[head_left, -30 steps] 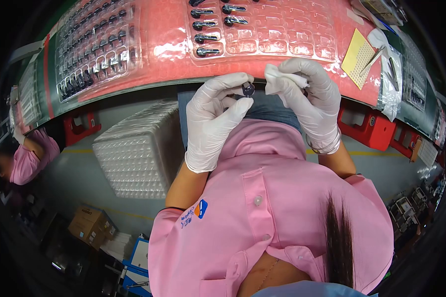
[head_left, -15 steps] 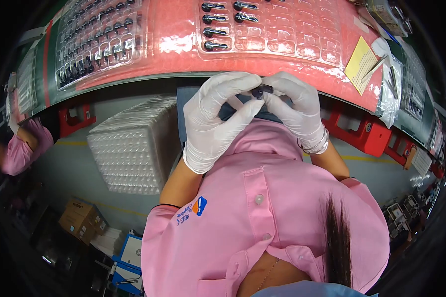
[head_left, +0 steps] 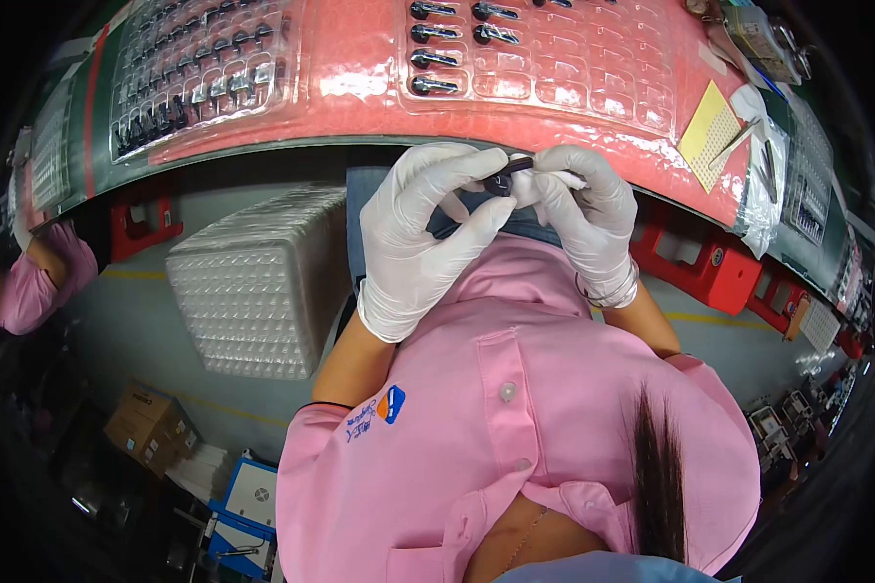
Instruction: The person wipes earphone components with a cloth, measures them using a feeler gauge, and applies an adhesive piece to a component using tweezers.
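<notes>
Both my hands wear white gloves and are held close together in front of my lap, near the table edge. My left hand (head_left: 423,228) pinches a small black earbud (head_left: 499,184) between thumb and fingertips, its stem pointing to the right. My right hand (head_left: 588,214) is closed on a soft white piece, seemingly a cloth (head_left: 573,181), which touches the earbud's right side. The fingers partly hide both things. Beyond the hands, a clear plastic tray (head_left: 525,102) on the table carries several black earbuds (head_left: 435,85) in its left columns.
A fuller tray of earbuds (head_left: 131,146) lies at the table's left. To the right are a yellow perforated sheet (head_left: 707,131) and tweezers (head_left: 734,146). Stacked clear trays (head_left: 238,301) stand left of my lap; a red stool (head_left: 715,272) is under the table. Another person's sleeve (head_left: 44,287) shows far left.
The white piece has come into sight between my right fingers and against the earbud. My right hand has shifted slightly right, and the earbud has turned a little in my left hand.
</notes>
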`<action>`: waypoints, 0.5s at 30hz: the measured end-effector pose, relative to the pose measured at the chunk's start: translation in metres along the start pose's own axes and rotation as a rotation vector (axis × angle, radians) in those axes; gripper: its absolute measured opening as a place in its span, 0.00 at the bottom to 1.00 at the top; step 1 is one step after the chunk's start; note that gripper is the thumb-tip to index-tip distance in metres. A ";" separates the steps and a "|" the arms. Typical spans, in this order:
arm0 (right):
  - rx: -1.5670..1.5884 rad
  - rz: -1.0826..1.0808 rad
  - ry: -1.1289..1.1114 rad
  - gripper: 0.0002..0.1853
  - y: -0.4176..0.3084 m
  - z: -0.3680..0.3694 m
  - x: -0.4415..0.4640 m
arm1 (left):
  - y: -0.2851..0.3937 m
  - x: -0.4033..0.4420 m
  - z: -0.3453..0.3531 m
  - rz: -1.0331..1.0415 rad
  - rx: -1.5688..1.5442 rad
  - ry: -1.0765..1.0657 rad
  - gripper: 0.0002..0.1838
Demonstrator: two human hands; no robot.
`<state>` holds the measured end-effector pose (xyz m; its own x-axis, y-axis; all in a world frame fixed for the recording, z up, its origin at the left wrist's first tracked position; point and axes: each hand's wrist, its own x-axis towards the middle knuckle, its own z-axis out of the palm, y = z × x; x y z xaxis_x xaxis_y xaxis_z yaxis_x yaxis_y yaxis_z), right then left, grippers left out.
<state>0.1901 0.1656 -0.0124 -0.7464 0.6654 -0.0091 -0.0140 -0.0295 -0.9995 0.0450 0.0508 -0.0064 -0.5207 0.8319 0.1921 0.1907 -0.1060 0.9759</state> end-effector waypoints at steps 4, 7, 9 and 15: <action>-0.060 -0.083 0.005 0.11 -0.003 -0.001 0.000 | 0.000 -0.001 0.000 -0.011 0.028 0.013 0.22; -0.183 -0.222 -0.027 0.10 -0.007 -0.003 0.003 | 0.001 -0.001 0.001 -0.014 0.041 0.005 0.22; -0.380 -0.392 -0.098 0.10 -0.009 0.001 0.010 | 0.002 -0.001 0.001 0.029 0.114 0.005 0.22; -0.655 -0.462 -0.114 0.13 -0.003 -0.002 0.012 | 0.002 -0.003 -0.003 0.033 0.140 0.028 0.23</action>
<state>0.1827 0.1746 -0.0094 -0.8241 0.4227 0.3771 0.0290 0.6963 -0.7171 0.0446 0.0465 -0.0051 -0.5352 0.8134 0.2282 0.3213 -0.0538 0.9455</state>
